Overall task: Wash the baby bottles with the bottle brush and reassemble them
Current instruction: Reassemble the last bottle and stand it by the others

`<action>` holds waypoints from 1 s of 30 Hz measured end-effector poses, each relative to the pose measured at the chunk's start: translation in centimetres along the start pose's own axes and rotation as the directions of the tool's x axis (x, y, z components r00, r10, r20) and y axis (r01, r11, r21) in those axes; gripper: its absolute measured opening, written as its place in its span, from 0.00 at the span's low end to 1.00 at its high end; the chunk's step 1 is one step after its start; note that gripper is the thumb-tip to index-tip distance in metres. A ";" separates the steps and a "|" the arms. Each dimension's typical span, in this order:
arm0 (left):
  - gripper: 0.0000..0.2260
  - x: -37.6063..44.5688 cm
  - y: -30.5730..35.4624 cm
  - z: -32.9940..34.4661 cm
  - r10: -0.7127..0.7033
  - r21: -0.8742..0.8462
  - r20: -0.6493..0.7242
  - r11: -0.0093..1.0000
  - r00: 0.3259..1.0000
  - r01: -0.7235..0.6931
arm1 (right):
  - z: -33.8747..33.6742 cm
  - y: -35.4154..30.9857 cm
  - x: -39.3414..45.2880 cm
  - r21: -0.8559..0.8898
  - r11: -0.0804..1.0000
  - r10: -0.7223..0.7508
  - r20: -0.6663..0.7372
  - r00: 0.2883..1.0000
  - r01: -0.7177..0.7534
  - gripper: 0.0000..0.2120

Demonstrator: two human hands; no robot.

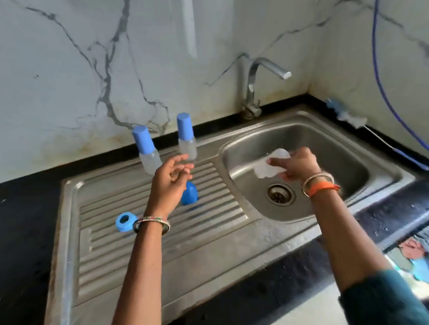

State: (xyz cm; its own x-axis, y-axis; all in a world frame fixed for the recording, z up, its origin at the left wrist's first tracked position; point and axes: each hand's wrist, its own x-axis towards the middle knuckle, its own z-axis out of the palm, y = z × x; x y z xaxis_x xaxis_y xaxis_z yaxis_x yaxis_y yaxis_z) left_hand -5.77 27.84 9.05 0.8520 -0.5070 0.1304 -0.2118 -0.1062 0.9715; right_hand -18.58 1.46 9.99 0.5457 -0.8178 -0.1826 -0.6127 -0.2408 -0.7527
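The person stands at a steel sink (380, 173) set into a black counter (12, 206). The right hand (296, 166) is over the basin and grasps a clear bottle (268, 164) that has no cap; the fingers are curled around it and the bottle lies almost on its side, blurred, so I cannot tell which end points to the left. The left hand (170, 185) is held above the ribbed draining board (126, 237) with its fingers loose and spread, and it holds nothing.

Two more bottles stand upright at the back of the draining board, near the wall. Each one has a blue cap on. The left bottle (146, 150) leans a little in the picture, and the right bottle (186, 136) stands just behind the fingertips of the left hand. On the draining board, partly hidden under the left hand, there is a loose blue cap (189, 193). A blue ring (125, 222) with a hole in its middle lies further left, beside the left wrist.

The bottle brush (347, 118) lies on the counter at the right side of the sink, with its white and blue head near the corner of the wall and its thin handle pointing toward the front. The tap (255, 81) stands behind the basin, and no water is seen coming from it. The drain (281, 194) is in the bottom of the basin, below the right hand.
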 end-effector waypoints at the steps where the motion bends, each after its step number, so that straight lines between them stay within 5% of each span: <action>1: 0.13 0.0 0.0 0.2 -0.012 0.000 0.021 1.000 1.000 0.012 | -0.6 0.1 0.1 0.187 0.982 -0.046 0.117 0.992 0.024 0.28; 4: 0.12 -0.3 0.7 0.7 -0.044 -0.027 0.067 0.999 0.997 0.046 | -1.2 0.4 -0.8 0.423 0.906 -0.158 0.375 0.913 -0.017 0.25; 5: 0.11 -0.4 0.8 0.8 -0.052 -0.034 0.087 0.998 0.995 0.055 | -0.2 0.9 -1.3 0.315 0.949 -0.105 0.334 0.937 -0.006 0.27; 7: 0.10 -0.9 0.5 0.9 -0.092 -0.027 0.117 0.995 0.989 0.096 | 2.3 2.4 -1.8 0.047 0.998 0.040 -0.047 0.998 -0.038 0.32; 9: 0.08 -1.6 0.0 0.9 -0.142 -0.010 0.181 0.989 0.973 0.146 | 4.3 2.0 -3.1 0.382 0.918 0.195 -0.203 0.960 -0.106 0.36; 12: 0.07 -2.8 -0.7 0.9 -0.218 -0.107 0.197 0.964 0.956 0.242 | 7.9 0.2 -6.2 0.772 0.629 0.091 0.038 0.995 -0.087 0.30; 14: 0.08 -3.1 -1.1 1.0 -0.234 -0.188 0.093 0.951 0.968 0.248 | 10.1 -1.1 -9.2 0.816 0.553 -0.064 0.241 0.968 -0.167 0.26; 16: 0.07 -3.6 -1.7 0.2 -0.251 -0.219 0.034 0.943 0.967 0.252 | 11.9 -1.8 -11.5 0.673 0.720 -0.147 0.385 0.911 -0.168 0.25; 19: 0.08 -4.8 -2.6 -2.6 -0.267 -0.192 0.133 0.938 0.954 0.290 | 13.6 -1.1 -12.7 0.347 0.933 -0.264 0.478 0.838 0.096 0.27; 23: 0.07 -6.6 -3.6 -6.3 -0.366 -0.113 0.303 0.903 0.880 0.414 | 14.6 0.0 -14.2 0.038 0.880 -0.425 0.509 0.748 0.474 0.29; 30: 0.05 -7.6 -3.8 -8.4 -0.454 -0.063 0.028 0.889 0.891 0.454 | 14.6 0.9 -15.3 0.041 0.836 -0.481 0.534 0.695 0.547 0.38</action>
State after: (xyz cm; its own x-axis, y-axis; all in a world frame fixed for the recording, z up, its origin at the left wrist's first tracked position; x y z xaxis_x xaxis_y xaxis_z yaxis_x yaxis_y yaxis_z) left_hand -7.45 39.28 6.00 0.8417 -0.4274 -0.3301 0.2291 -0.2709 0.9349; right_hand -19.13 21.39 2.80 0.9795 -0.1736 -0.1022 -0.1900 -0.6276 -0.7550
